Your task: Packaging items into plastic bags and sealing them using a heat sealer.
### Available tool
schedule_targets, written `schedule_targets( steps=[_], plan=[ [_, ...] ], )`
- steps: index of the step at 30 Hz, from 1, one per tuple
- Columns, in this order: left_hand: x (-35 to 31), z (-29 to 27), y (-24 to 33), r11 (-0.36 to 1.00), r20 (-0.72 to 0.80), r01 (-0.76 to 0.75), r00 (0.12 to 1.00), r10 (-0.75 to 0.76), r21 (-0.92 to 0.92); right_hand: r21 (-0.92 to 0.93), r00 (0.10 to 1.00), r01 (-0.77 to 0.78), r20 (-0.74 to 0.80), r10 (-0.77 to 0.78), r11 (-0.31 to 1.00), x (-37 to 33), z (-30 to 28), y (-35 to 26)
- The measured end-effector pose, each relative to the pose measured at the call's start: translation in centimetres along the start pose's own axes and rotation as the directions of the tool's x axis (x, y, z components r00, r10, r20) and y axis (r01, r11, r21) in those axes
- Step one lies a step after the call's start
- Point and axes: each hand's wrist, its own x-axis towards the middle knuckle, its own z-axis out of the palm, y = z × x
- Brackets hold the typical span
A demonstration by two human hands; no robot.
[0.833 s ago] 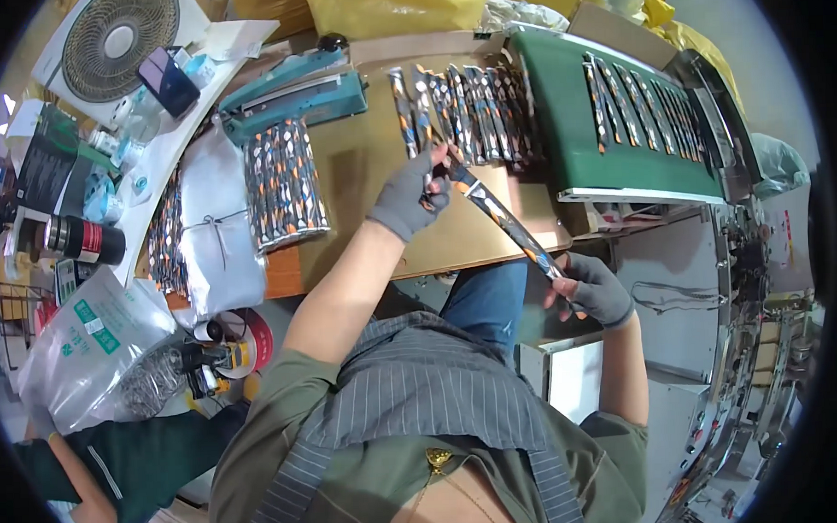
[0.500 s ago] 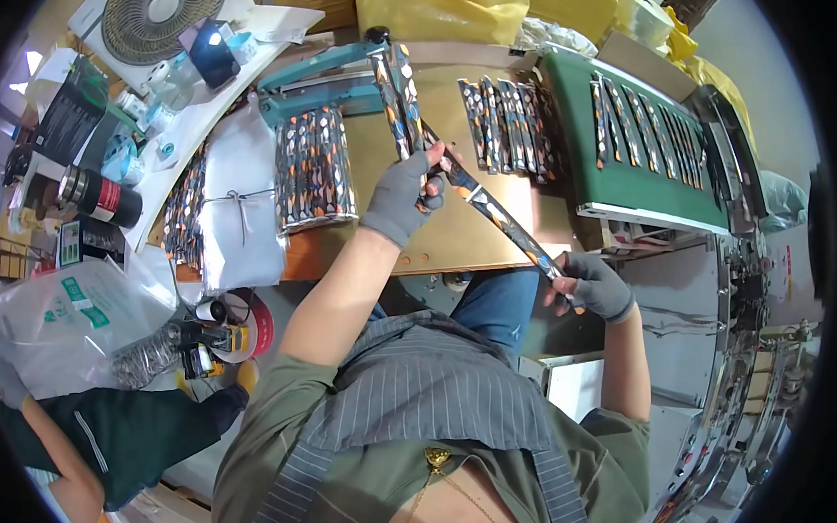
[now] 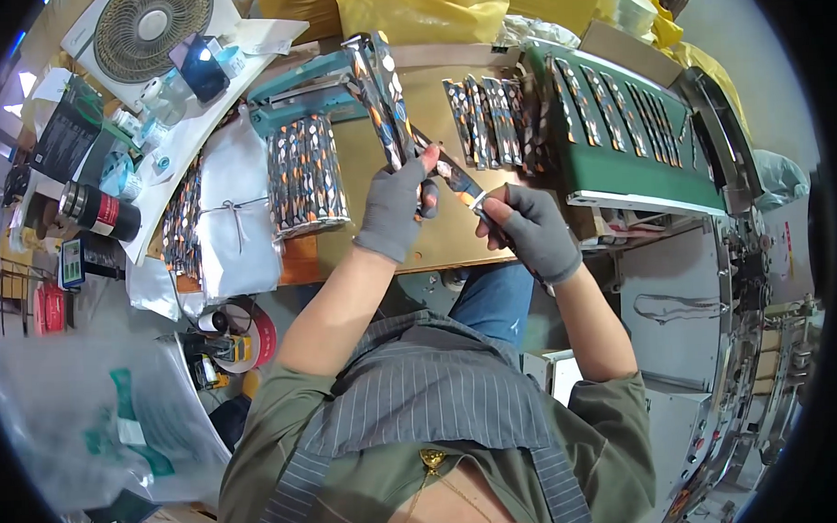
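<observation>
Both my hands wear grey fingerless gloves. My left hand [image 3: 391, 210] is closed around several long, slim packets [image 3: 390, 92], black with orange, blue and white spots, pointing away from me. One more slim patterned packet [image 3: 454, 175] slants from its fingers down to the right. My right hand [image 3: 535, 232] is closed on that packet near its middle, thumb on top. Its lower end is partly hidden beneath the hand. On the table [image 3: 429, 81] beyond, a row of similar packets [image 3: 487, 121] lies to the right, and a tied-looking bundle of packets [image 3: 307, 178] lies to the left.
A green conveyor belt [image 3: 632, 182] at the right carries spaced packets. A teal long-armed device [image 3: 293, 95] stands behind the bundle. Clear plastic bags [image 3: 236, 176] lie on the left. A large transparent bag [image 3: 64, 403] fills the lower left. Yellow sacks [image 3: 419, 12] line the back.
My right hand has slid up and left along the slanting packet, closer to my left hand. The clear bag at lower left has moved nearer, covering most of the other person.
</observation>
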Motion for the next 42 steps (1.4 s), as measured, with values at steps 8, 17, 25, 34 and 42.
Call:
schedule_targets(
  steps=[8,17,25,34,42],
  plan=[
    [-1.3,2.2,-2.3,0.988,0.032,-0.048,0.999,0.043,0.144,-0.522,0.912,0.259,-0.147,-0.384,0.813,0.8,0.0,2.0],
    [0.1,2.4,-2.9,0.980,-0.050,-0.055,0.997,0.065,0.189,-0.680,0.822,0.275,-0.200,-0.533,0.680,1.8,0.6,1.5],
    [2.8,2.2,-1.9,0.991,-0.044,0.136,0.990,-0.136,-0.005,-0.740,0.644,0.502,-0.026,-0.765,0.448,4.6,-1.1,2.9],
    [9.8,-0.1,-0.3,0.881,-0.070,0.059,0.997,-0.030,0.470,-0.513,0.593,0.398,-0.489,-0.640,0.761,13.8,-6.7,-1.3],
    [1.0,-3.9,-2.6,0.854,0.083,0.063,0.989,-0.124,0.517,-0.117,0.944,0.112,-0.299,-0.142,0.987,9.5,-8.4,-3.4]
  ],
)
